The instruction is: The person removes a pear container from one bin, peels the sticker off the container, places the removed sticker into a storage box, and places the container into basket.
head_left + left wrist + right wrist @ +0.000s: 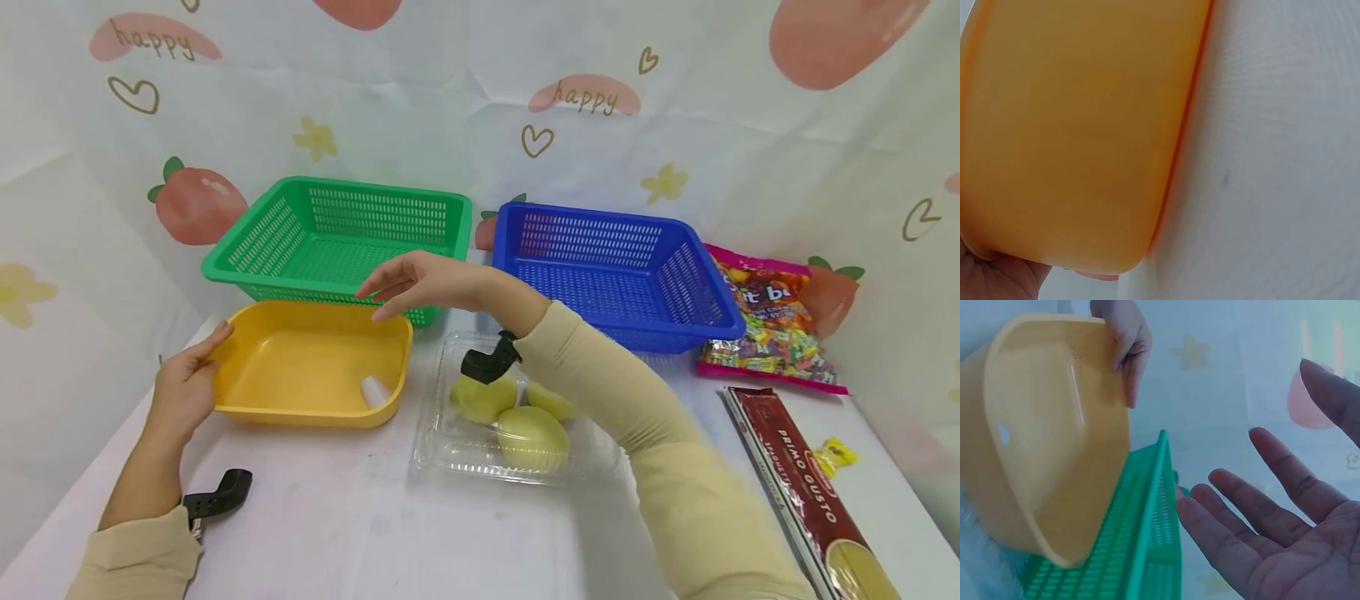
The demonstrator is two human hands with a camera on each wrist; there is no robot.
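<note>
At the left of the table a yellow plastic basin [300, 367] sits in front of the green basket, a small white piece [375, 392] lying inside near its right end. The basin's left rim is held by my left hand [183, 387], thumb over the edge; the fingers beneath are partly hidden. In the left wrist view the basin's outer wall [1079, 144] fills much of the picture. My right hand [431, 283] hovers in the air near the basin's far right corner, holding nothing. Its fingers [1235, 500] are spread and relaxed in the right wrist view.
Behind stand a green basket [330, 258] and a blue basket [585, 292]. Under my right forearm is a clear plastic box [465, 454] with pale yellow-green fruits [532, 437]. A candy bag [772, 317], spaghetti pack [795, 467] and small yellow wrapped sweet [834, 456] lie at the right.
</note>
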